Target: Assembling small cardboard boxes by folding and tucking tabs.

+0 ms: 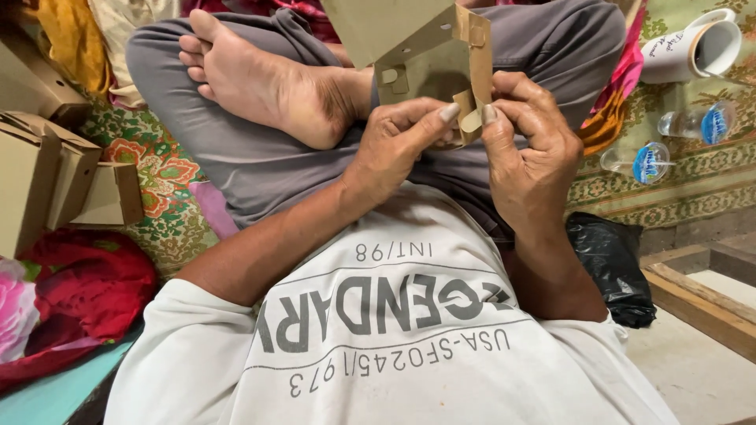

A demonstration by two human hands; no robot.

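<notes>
I sit cross-legged in grey trousers, holding a brown die-cut cardboard box blank (429,47) above my lap. My left hand (398,138) pinches its lower edge, thumb pressed against a small folded tab (468,114). My right hand (531,145) grips the same tab from the right side, thumb and forefinger closed on it. The blank's upper part runs out of the top of the view. My bare foot (260,75) rests on my knee just left of the hands.
Several folded brown cardboard boxes (55,173) stand at the left on a patterned floral mat (161,177). A white roll (697,47) and two plastic water bottles (669,142) lie at the right. A black plastic bag (610,260) sits by a wooden frame (701,303).
</notes>
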